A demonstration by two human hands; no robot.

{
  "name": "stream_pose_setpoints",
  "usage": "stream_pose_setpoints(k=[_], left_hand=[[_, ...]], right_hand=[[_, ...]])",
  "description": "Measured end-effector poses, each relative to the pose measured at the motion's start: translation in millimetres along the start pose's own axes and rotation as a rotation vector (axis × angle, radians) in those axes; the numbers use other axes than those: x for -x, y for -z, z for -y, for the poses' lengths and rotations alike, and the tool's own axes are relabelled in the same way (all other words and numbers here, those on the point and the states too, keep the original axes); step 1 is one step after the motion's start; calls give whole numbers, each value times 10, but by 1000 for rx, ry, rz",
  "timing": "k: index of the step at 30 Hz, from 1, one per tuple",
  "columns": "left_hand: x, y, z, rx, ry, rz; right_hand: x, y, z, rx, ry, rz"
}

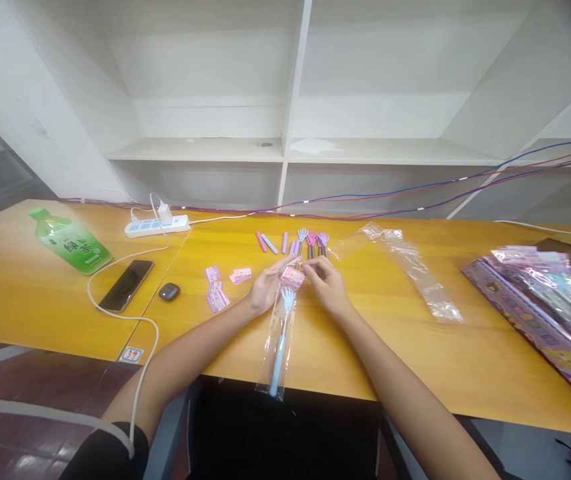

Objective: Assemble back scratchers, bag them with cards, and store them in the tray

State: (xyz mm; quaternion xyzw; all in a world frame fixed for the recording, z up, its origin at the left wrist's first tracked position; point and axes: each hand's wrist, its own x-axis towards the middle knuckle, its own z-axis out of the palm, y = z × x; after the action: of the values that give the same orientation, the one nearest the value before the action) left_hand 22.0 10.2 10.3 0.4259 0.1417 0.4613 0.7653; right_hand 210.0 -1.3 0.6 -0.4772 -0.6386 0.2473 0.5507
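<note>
A light blue back scratcher lies inside a clear plastic bag, its hand-shaped end toward the far side. A pink printed card sits at the top of the bag. My left hand is closed on the bag's left upper edge. On the right, my right hand pinches the top corner by the card. The lower end of the bag reaches over the table's front edge. Just beyond my hands lie more back scratchers in blue, pink and purple, partly hidden by my fingers.
Loose printed cards lie left of my hands. Empty clear bags are to the right, beside a purple pouch with packaged items. At left are a green bottle, phone, earbud case, power strip and white cable.
</note>
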Motion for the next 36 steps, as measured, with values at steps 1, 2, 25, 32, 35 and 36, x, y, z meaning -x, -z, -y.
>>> stream_pose_setpoints(k=[1, 2, 25, 32, 35, 36], left_hand=[[1, -1, 8, -33, 3, -8], [2, 1, 18, -72, 1, -18], [-7, 152, 203, -314, 48, -160], [-14, 158, 211, -332, -15, -139], [-37, 178, 190, -358, -68, -190], [-46, 184, 178, -362, -86, -204]], right_hand=[[-1, 7, 8, 15, 6, -7], [-2, 13, 13, 19, 5, -14], [37, 80, 83, 167, 267, 170], [39, 123, 63, 192, 382, 197], [45, 144, 102, 220, 406, 210], [48, 148, 117, 226, 409, 217]])
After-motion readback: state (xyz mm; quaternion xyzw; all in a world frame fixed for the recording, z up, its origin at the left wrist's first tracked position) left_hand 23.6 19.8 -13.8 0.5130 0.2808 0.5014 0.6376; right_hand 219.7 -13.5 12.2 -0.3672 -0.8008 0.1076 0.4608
